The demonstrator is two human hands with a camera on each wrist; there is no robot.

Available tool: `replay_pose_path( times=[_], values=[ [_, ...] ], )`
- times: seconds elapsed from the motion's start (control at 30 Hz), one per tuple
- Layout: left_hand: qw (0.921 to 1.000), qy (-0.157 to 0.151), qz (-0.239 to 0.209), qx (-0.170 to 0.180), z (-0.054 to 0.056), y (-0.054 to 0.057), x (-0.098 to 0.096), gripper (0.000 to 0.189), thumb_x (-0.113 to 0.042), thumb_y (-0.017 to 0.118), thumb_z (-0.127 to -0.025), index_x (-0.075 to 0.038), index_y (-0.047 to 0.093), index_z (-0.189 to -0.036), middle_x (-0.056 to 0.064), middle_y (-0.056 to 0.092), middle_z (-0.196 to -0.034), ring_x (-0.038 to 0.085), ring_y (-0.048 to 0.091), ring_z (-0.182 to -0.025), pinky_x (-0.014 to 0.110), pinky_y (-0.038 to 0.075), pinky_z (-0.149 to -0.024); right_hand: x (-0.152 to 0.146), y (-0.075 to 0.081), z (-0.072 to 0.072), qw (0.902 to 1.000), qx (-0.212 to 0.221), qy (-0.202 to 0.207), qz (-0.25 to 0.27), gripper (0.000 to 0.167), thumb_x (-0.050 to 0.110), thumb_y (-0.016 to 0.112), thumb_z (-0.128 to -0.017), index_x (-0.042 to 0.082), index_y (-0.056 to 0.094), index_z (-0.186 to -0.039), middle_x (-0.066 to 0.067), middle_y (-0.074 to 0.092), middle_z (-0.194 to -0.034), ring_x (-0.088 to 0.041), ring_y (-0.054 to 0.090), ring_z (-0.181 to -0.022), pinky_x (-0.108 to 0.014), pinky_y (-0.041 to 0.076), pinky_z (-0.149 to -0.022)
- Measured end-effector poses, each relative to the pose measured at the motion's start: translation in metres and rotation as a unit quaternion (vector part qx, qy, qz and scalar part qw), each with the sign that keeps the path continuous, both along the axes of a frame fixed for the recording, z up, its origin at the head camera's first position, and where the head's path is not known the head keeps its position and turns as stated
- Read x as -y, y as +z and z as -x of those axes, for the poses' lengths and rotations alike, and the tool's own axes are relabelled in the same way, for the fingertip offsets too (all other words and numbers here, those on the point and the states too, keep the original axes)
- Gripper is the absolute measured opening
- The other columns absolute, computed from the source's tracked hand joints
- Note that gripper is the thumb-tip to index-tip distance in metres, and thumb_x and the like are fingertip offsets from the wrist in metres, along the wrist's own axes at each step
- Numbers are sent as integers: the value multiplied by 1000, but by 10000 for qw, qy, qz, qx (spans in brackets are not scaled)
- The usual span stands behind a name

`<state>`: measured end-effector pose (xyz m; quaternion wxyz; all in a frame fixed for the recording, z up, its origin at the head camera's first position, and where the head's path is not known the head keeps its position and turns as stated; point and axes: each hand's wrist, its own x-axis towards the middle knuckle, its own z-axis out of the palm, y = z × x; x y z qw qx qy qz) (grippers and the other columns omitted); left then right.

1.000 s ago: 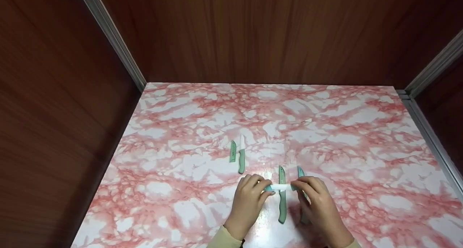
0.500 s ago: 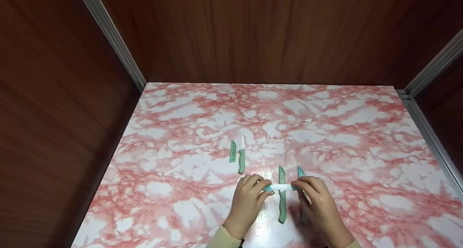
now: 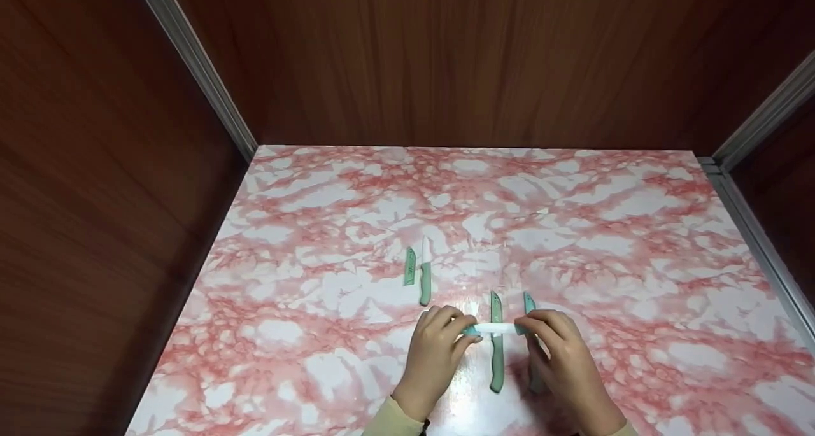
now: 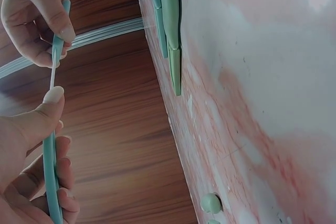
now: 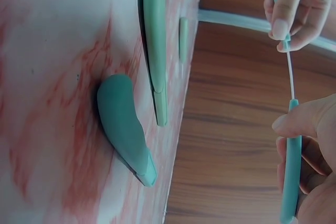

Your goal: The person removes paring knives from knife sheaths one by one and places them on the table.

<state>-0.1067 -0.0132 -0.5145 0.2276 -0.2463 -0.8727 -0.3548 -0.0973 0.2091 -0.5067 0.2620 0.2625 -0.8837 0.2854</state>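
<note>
In the head view both hands are raised over the table's front part, with a bare white blade (image 3: 495,328) spanning the gap between them. My left hand (image 3: 436,347) pinches a light teal piece, seemingly the knife sheath (image 4: 50,166). My right hand (image 3: 560,353) grips the teal knife (image 5: 292,177) by what looks like its handle. The fingers partly cover both pieces. Beneath the blade lies a sheathed green knife (image 3: 497,363). A sheathed teal knife (image 5: 123,124) rests under the right hand, which hides much of it in the head view.
Farther back and left lie an unsheathed green knife (image 3: 426,283) and, parallel to it, its green sheath (image 3: 410,266). The red and white marbled table (image 3: 318,200) meets dark wood panels (image 3: 414,60) at the back and sides.
The hands have drawn apart very slightly, and a little more white blade shows between them. The knives and sheath on the table have stayed put.
</note>
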Motion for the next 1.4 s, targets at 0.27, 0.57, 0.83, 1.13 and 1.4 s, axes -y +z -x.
replay_pose_path(
  times=[0.27, 0.57, 0.83, 1.13, 1.4],
  values=[
    [10000, -12, -43, -54, 0, -1, 1, 17, -29, 72, -81, -18, 71, -93, -9, 55, -89, 7, 44, -75, 19, 39, -71, 1, 0, 0, 9999, -88, -88, -16, 46, -19, 78, -65, 7, 70, -102, -2, 59, -104, -18, 54, -96, -22, 44, -81],
    [9999, 9, -28, 138, 0, 1, 5, 21, -32, 68, -84, -15, 72, -96, -8, 55, -90, 8, 46, -77, 21, 41, -72, -6, -1, -1, 9999, 74, -63, 115, 46, -20, 74, -67, 5, 69, -105, -7, 59, -106, -21, 54, -97, -25, 41, -84],
    [9998, 39, -57, 182, 1, 0, 7, 18, -25, 73, -81, -17, 72, -98, -8, 55, -91, 9, 47, -78, 22, 42, -73, -7, -1, 0, 9997, -125, -90, 192, 49, -20, 75, -65, 7, 69, -105, -5, 59, -104, -19, 54, -94, -26, 40, -82],
    [9994, -23, -149, 297, 0, 0, 8, 23, -25, 71, -84, -14, 73, -103, -7, 55, -94, 8, 49, -83, 22, 44, -79, -8, 0, 1, 9995, -199, -104, 202, 45, -18, 77, -65, 6, 70, -103, -4, 60, -101, -18, 55, -90, -28, 40, -80],
    [9987, -323, -275, 297, 1, 0, 10, 28, -18, 63, -91, -8, 68, -118, -1, 57, -102, 11, 51, -92, 19, 46, -79, -7, -2, -1, 9996, -47, -195, 190, 43, -16, 77, -67, 6, 70, -103, -4, 60, -101, -20, 55, -88, -30, 41, -79]
  ],
)
